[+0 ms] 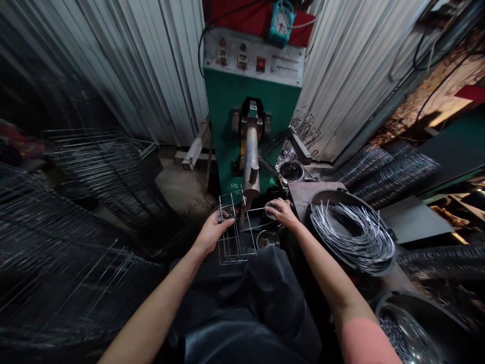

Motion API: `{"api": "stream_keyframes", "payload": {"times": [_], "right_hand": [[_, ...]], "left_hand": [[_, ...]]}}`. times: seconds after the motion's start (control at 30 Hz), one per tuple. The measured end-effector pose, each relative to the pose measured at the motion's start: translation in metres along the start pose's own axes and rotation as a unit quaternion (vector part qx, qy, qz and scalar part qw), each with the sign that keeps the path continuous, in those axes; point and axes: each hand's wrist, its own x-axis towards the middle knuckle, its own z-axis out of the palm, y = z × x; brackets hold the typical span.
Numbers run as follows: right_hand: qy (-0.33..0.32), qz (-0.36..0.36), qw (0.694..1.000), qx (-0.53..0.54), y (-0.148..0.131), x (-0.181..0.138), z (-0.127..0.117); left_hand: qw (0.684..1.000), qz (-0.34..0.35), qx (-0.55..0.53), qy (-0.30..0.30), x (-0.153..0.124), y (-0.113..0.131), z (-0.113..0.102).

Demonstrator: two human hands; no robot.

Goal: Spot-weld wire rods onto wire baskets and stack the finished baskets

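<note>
A rectangular wire basket frame [232, 241] of thin bright steel rods stands just below the round electrode [250, 164] of a green spot-welding machine [242, 103]. My left hand [215, 228] grips the frame's upper left side. My right hand [282, 212] is curled over a horizontal rod reaching right from the frame, close under the electrode tip. Part of the rod is hidden beneath my fingers. A small metal bowl [268, 239] of small parts sits just below my right hand.
A round dark tray [350, 237] holds bent wire rods to the right, and a metal basin [401, 328] of small parts sits lower right. Stacks of wire racks [87, 212] fill the left side, with more [386, 174] at right. Corrugated metal walls flank the machine.
</note>
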Motion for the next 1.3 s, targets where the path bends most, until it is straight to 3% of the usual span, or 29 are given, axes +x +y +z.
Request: {"api": "stream_keyframes", "payload": {"times": [0.7, 1.3], "right_hand": [[-0.048, 0.011, 0.999, 0.005, -0.005, 0.004, -0.008], [0.051, -0.038, 0.998, -0.029, 0.007, -0.003, 0.01]], "left_hand": [[1.0, -0.01, -0.013, -0.005, 0.007, 0.005, -0.002], [1.0, -0.023, 0.001, -0.022, 0.008, 0.009, -0.004]]}}
